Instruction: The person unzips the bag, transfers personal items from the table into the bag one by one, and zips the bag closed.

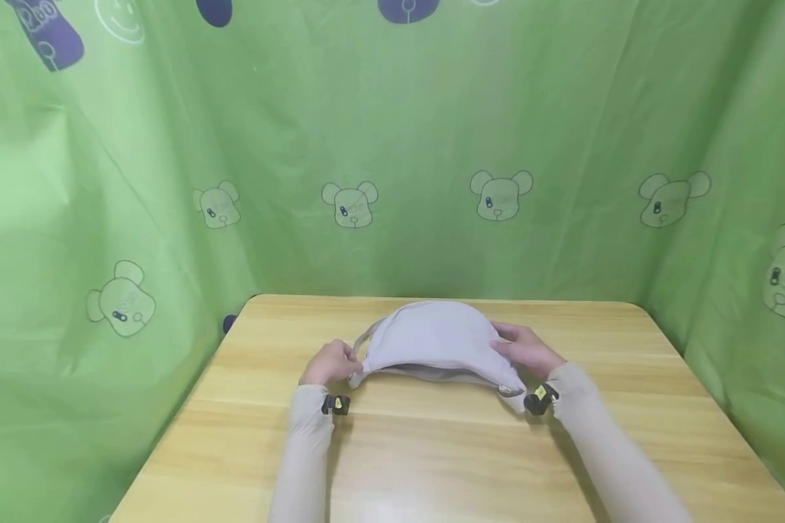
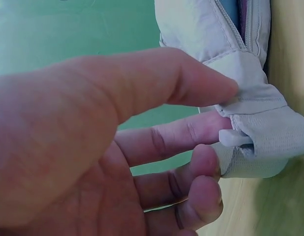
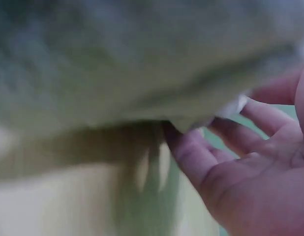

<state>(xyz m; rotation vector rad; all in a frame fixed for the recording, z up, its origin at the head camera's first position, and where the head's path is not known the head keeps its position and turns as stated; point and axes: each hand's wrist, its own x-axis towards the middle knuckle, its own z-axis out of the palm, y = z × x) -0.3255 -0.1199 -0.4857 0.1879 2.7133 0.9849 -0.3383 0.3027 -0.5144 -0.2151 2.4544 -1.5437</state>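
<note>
A pale grey waist bag (image 1: 440, 333) sits towards the back of the table, its curved side facing away and its zipped opening towards me. My left hand (image 1: 330, 361) pinches its left corner between thumb and index finger, beside the webbing strap (image 2: 277, 135). The other left fingers curl loosely below. In the left wrist view the zip (image 2: 231, 24) is parted, with blue and purple showing inside. My right hand (image 1: 527, 350) holds the bag's right end, thumb on top and fingers behind. The bag's blurred underside (image 3: 142, 64) fills the upper right wrist view, hiding part of those fingers.
The wooden table (image 1: 405, 465) has rounded back corners. A green curtain (image 1: 419, 247) printed with bear heads encloses its back and both sides. A black wrist camera (image 1: 336, 404) is strapped at the left cuff, another black camera (image 1: 540, 399) at the right.
</note>
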